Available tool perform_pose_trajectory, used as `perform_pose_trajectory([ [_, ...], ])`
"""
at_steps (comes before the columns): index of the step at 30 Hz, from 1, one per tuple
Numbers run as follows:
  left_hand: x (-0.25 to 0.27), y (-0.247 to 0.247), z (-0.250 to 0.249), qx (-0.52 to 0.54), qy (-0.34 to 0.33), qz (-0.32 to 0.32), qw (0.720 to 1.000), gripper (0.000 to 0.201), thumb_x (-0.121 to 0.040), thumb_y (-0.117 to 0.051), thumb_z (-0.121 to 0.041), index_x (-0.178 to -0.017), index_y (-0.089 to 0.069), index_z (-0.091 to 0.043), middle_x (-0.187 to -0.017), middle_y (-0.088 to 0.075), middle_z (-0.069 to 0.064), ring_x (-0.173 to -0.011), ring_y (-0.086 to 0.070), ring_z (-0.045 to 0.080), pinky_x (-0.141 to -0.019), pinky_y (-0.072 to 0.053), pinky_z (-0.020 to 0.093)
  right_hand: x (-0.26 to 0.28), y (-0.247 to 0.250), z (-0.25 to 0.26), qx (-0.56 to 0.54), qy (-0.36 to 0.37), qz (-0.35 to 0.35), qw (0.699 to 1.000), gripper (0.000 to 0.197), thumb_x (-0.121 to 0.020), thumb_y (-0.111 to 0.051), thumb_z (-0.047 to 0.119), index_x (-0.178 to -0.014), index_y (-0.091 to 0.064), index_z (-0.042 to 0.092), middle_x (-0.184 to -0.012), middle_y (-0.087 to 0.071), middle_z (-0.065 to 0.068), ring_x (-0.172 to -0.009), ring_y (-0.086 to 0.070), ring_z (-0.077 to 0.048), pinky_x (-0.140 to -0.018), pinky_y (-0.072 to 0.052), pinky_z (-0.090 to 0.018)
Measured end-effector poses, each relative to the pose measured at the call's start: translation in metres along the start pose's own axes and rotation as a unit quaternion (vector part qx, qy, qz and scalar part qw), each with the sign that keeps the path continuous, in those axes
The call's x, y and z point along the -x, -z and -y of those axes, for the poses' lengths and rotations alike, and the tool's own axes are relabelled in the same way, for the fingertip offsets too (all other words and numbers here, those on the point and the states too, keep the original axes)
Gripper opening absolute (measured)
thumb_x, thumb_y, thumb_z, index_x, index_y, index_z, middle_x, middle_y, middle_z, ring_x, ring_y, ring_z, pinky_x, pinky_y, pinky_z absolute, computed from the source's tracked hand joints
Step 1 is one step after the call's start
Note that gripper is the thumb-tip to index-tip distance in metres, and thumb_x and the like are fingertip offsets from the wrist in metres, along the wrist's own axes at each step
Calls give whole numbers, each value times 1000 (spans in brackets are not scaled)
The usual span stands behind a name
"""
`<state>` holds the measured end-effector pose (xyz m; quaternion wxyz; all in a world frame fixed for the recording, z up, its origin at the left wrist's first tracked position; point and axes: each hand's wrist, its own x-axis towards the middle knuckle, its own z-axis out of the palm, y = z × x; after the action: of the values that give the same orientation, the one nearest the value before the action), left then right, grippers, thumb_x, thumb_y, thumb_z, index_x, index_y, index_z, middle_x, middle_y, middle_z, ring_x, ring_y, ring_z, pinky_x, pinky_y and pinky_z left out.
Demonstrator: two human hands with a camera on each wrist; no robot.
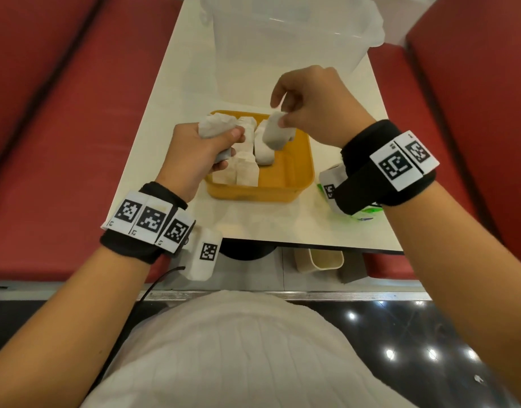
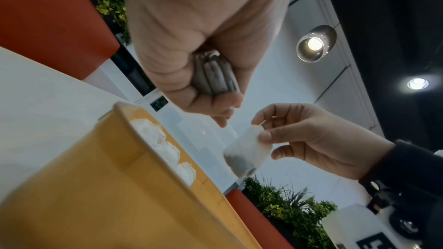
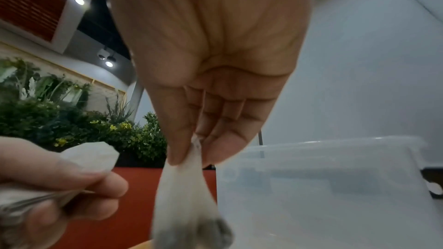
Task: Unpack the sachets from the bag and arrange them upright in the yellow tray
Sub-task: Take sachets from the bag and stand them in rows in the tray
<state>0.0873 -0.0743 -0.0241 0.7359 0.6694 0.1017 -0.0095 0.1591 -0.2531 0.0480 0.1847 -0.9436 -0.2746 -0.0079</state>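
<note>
The yellow tray (image 1: 294, 169) sits mid-table with several white sachets (image 1: 247, 169) standing along its left side. My left hand (image 1: 194, 154) grips a bunch of sachets (image 1: 216, 126) over the tray's left edge; their ends (image 2: 215, 75) show in the fist. My right hand (image 1: 312, 113) pinches one sachet (image 1: 275, 132) by its top edge, and it hangs above the tray's far middle (image 2: 246, 152) (image 3: 189, 196). The green and white bag (image 1: 341, 189) lies right of the tray, mostly hidden by my right wrist.
A clear plastic tub (image 1: 283, 33) stands at the table's far end, close behind the tray. Red bench seats (image 1: 62, 128) flank the white table (image 1: 253, 222) on both sides. A small beige bin (image 1: 325, 260) sits on the floor below the near edge.
</note>
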Motion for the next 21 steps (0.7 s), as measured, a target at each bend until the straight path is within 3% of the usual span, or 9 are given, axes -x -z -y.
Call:
perform_pose_trajectory([
  [2,-1,8,3,11,12,-25,1000,11,-89,-67,-21,-93,-73,-13,-94,-60,18,-68,-56,7,-59,-48,17,-8,-3,-5,26,-8,22,999,23,-83,-69,6,-105,-67,11,-88,-62,-1,-76,-56,-14,-72,-45,-16],
  [4,-1,16,7,17,22,-45,999,8,-89,-68,-21,-90,-73,-15,-94,-64,16,-66,-58,5,-59,-48,17,-15,-10,-10,56,-12,63,996,20,-83,-69,5,-103,-69,10,-88,-61,-1,-78,-55,-15,-66,-41,-13],
  [8,-1,27,13,24,30,-73,997,18,-89,-68,-20,-102,-72,-10,-93,-72,2,-66,-60,3,-57,-48,16,-27,-26,-13,103,-22,172,980,13,-81,-70,6,-94,-70,11,-87,-61,-1,-82,-56,-19,-68,-39,-23],
  [12,-2,35,20,28,46,-88,995,24,-89,-68,-20,-109,-71,-8,-96,-73,1,-67,-62,0,-57,-48,15,-40,-41,-12,109,-29,244,963,14,-80,-72,6,-89,-67,15,-83,-60,1,-80,-55,-18,-72,-39,-26],
  [16,1,40,23,28,50,-93,994,20,-90,-66,-19,-106,-72,-9,-100,-73,4,-69,-60,3,-60,-48,16,-56,-57,-18,144,-51,267,951,21,-79,-73,5,-99,-69,10,-93,-66,-6,-87,-59,-23,-76,-46,-29],
  [21,2,45,24,29,56,-103,993,11,-90,-65,-18,-96,-72,-13,-95,-72,5,-68,-57,6,-59,-48,17,-66,-61,-21,169,-83,261,947,35,-75,-80,29,-100,-69,8,-94,-69,-9,-83,-61,-24,-81,-54,-35],
])
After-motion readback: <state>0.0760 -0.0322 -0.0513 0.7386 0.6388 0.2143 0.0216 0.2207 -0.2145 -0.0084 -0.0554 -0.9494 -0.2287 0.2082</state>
